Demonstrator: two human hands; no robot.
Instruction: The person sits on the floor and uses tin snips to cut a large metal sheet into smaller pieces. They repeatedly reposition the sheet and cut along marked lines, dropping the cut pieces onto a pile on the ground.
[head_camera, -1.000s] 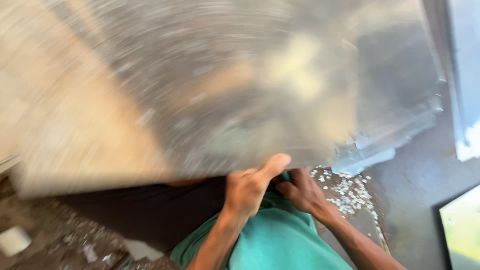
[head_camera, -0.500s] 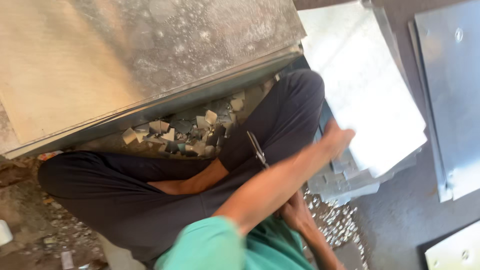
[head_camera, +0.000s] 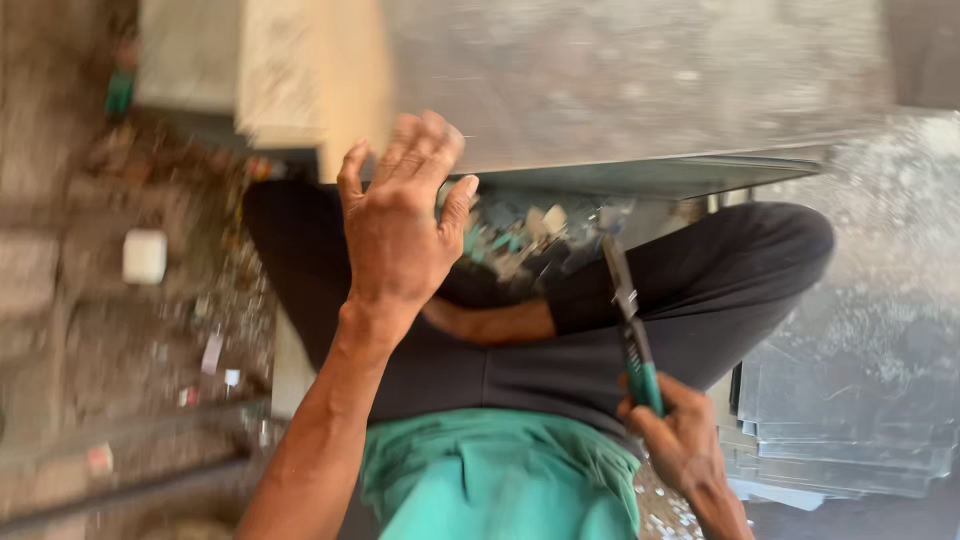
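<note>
My left hand is raised with fingers spread, reaching to the near edge of a large grey metal sheet that lies above my crossed legs in dark trousers. It holds nothing. My right hand grips the green handles of metal snips, blades pointing up toward the sheet's edge. Small metal offcuts lie in a heap just beyond my legs, under the sheet.
A stack of cut metal sheets lies at the right. The dirt floor at the left holds a small white cup, scraps and a long bar. A pale block stands at the top left.
The view has swung left. My left hand moved from the right side up to the big sheet's edge and opened. The snips now stand upright in my right hand.
</note>
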